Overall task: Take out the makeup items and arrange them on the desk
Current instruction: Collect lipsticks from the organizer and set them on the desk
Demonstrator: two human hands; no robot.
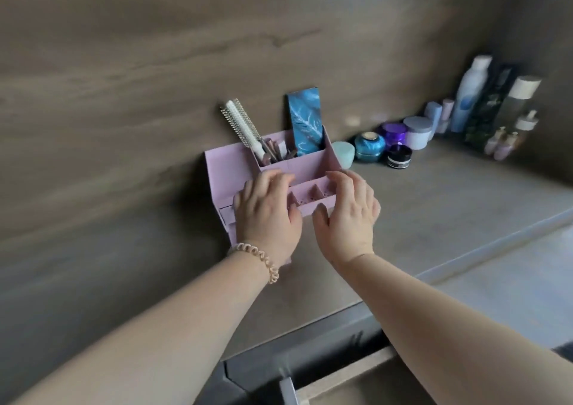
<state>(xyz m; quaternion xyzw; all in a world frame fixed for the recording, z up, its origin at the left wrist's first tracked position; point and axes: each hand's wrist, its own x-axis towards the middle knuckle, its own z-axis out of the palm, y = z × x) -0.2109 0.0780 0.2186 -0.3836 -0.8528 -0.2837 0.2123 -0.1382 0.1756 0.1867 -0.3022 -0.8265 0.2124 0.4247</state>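
A pink makeup organiser [224, 168] stands on the desk against the wood-look wall. Its back compartments hold a white round hairbrush [240, 125], several small lipstick-like sticks [279, 151] and a tall blue box [305, 122]. The small front compartments look empty. My left hand [268, 215] grips the organiser's front left part, fingers curled over the rim. My right hand [347, 210] holds the front right corner, thumb under the front edge. A spiral hair tie [257, 257] sits on my left wrist.
To the right along the wall stand a mint sponge [344, 153], a teal jar [369, 147], a black jar [399, 155], a purple jar [393, 133], a white jar [418, 132] and several tall bottles [471, 94]. The grey desk [449, 193] ends in an edge; an open drawer [350, 370] sits below.
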